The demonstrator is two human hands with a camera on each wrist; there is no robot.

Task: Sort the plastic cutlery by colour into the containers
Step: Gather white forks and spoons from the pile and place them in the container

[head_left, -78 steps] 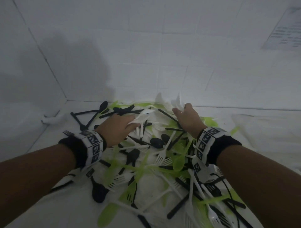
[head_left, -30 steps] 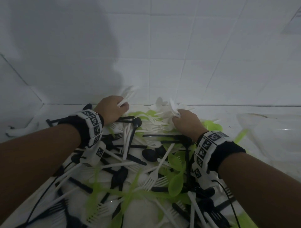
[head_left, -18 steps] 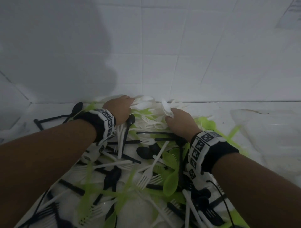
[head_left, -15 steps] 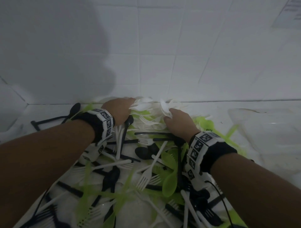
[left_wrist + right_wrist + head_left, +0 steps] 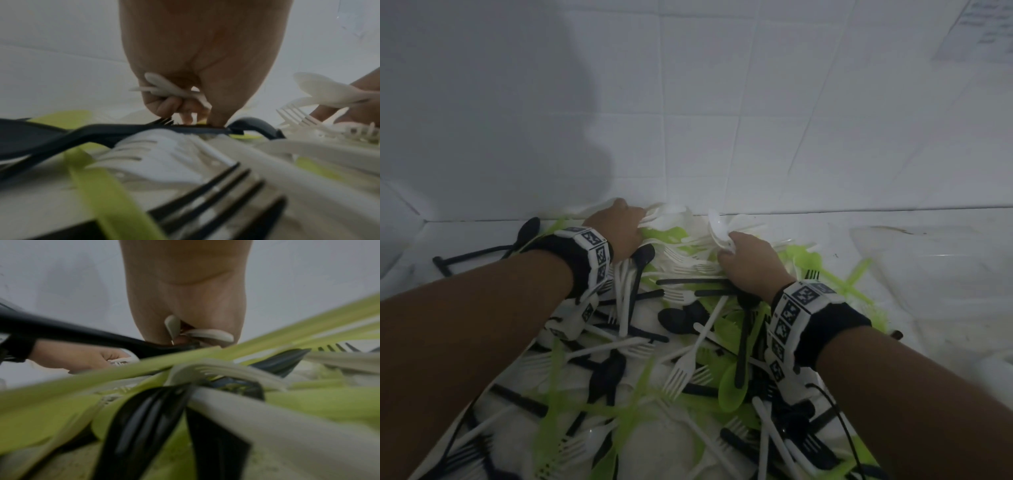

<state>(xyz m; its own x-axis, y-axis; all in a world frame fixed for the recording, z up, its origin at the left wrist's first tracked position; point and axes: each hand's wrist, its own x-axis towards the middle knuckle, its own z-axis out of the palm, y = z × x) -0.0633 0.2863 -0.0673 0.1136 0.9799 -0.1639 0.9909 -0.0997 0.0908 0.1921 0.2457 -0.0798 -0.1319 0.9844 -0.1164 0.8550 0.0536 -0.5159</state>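
Two hands work the far edge of the cutlery pile (image 5: 654,342): the left hand (image 5: 619,233) has its fingers curled round a bunch of white pieces (image 5: 170,89), and the right hand (image 5: 750,263), just beside it, clutches white spoons (image 5: 719,229) in a closed grip. Black, white and green forks and spoons sprawl from the hands back toward the person. Right of the pile sits a clear container (image 5: 928,267).

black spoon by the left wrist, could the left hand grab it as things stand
Probably not cleanly. The left hand already grips white cutlery, so its fingers are full. The black spoon lies right beside it on top of the pile, with nothing over it.
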